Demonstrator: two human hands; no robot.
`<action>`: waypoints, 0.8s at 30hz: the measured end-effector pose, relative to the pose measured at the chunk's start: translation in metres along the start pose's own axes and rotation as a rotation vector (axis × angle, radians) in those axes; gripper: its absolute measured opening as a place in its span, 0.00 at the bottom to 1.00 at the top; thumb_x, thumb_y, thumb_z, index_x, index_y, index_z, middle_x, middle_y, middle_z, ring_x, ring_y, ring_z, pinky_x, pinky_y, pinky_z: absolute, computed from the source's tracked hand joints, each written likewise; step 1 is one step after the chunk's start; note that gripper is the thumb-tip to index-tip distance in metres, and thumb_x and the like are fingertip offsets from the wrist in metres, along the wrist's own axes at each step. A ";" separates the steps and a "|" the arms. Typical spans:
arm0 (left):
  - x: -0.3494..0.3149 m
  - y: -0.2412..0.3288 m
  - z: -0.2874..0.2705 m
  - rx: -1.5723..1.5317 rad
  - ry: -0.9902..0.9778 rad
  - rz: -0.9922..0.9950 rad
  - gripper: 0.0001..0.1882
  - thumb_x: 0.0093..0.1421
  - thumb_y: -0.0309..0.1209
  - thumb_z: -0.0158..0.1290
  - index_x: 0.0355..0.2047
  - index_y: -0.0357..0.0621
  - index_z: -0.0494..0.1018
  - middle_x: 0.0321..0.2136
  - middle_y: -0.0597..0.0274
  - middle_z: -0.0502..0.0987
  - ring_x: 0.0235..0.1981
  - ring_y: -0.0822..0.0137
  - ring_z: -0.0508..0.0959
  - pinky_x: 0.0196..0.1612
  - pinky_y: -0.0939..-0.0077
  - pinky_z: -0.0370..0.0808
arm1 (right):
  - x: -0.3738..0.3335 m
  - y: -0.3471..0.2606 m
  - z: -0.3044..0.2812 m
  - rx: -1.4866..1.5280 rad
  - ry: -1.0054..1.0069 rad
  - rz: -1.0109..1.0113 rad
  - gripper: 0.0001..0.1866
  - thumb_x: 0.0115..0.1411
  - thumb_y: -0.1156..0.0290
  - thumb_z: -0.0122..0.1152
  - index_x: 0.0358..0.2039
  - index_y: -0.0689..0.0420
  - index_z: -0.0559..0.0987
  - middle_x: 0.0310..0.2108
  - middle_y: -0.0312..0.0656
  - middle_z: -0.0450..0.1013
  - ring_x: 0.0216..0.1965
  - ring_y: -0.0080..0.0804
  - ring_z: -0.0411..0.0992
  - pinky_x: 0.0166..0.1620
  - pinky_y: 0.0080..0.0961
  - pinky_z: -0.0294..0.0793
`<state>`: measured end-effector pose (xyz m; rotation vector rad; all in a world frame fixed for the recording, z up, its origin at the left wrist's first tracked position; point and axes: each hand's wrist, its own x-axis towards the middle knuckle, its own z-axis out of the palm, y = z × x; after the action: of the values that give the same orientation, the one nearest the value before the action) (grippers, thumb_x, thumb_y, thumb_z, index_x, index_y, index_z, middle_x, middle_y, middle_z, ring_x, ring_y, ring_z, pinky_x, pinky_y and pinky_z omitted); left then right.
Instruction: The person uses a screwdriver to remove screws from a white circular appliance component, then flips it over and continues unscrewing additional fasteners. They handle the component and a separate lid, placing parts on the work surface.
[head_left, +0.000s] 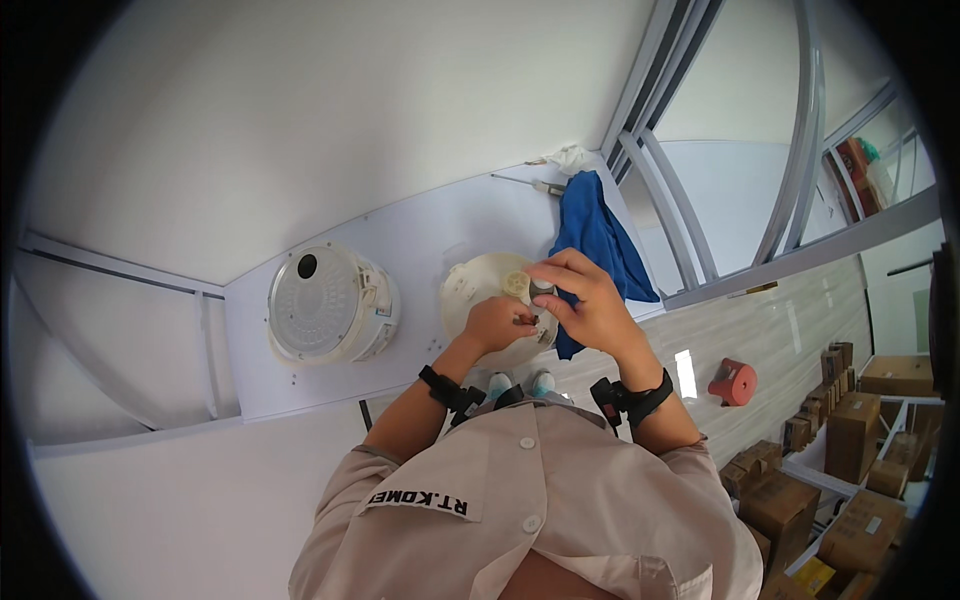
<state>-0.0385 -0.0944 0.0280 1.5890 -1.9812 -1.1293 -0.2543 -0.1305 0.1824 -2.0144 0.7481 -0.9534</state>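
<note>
RH (594, 305) spans cyl. (541, 297); LH (494, 325) prob. pinches dk bit (533, 321).

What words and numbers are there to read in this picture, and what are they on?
Beige shirt: bold black letters on the pocket, big enough to see, but I won't copy them out.
Brown boxes: some marks and labels, too small to read.
Round white appliance: markings on its side, too small and blurred to read.
Small round piece in the right hand: no writing I can make out.
</note>
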 end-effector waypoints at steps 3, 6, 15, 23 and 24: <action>-0.002 0.002 -0.003 -0.005 -0.018 0.012 0.16 0.58 0.47 0.72 0.38 0.51 0.88 0.34 0.63 0.89 0.38 0.57 0.88 0.44 0.62 0.82 | 0.001 -0.011 0.001 0.102 0.024 0.055 0.26 0.58 0.85 0.72 0.57 0.52 0.87 0.50 0.47 0.79 0.43 0.41 0.78 0.45 0.31 0.80; -0.002 0.004 -0.004 0.032 -0.028 0.011 0.18 0.57 0.48 0.72 0.38 0.50 0.87 0.35 0.61 0.89 0.38 0.56 0.87 0.44 0.61 0.82 | 0.002 -0.004 0.006 0.071 0.075 -0.067 0.25 0.58 0.84 0.74 0.56 0.51 0.88 0.49 0.47 0.78 0.44 0.40 0.78 0.46 0.31 0.79; -0.004 0.002 -0.002 -0.006 -0.006 0.045 0.15 0.58 0.47 0.70 0.38 0.53 0.87 0.37 0.60 0.88 0.40 0.55 0.87 0.43 0.59 0.80 | -0.001 -0.003 -0.004 0.081 -0.047 0.007 0.24 0.57 0.79 0.79 0.55 0.51 0.88 0.49 0.45 0.79 0.46 0.40 0.78 0.45 0.30 0.78; -0.002 0.008 -0.002 0.056 -0.029 -0.007 0.15 0.58 0.47 0.70 0.37 0.52 0.86 0.37 0.65 0.87 0.42 0.57 0.86 0.45 0.61 0.81 | 0.001 0.004 0.005 0.029 0.044 -0.183 0.29 0.59 0.84 0.72 0.62 0.54 0.84 0.51 0.47 0.80 0.45 0.44 0.79 0.45 0.31 0.80; -0.003 0.010 -0.004 0.072 -0.039 -0.012 0.15 0.58 0.47 0.70 0.37 0.52 0.86 0.37 0.65 0.87 0.42 0.58 0.86 0.45 0.61 0.81 | 0.000 0.005 0.004 0.018 0.026 -0.183 0.29 0.60 0.85 0.71 0.63 0.55 0.83 0.51 0.48 0.80 0.45 0.44 0.79 0.45 0.32 0.80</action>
<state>-0.0415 -0.0925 0.0390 1.6283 -2.0619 -1.1124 -0.2514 -0.1315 0.1765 -2.0848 0.5739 -1.0888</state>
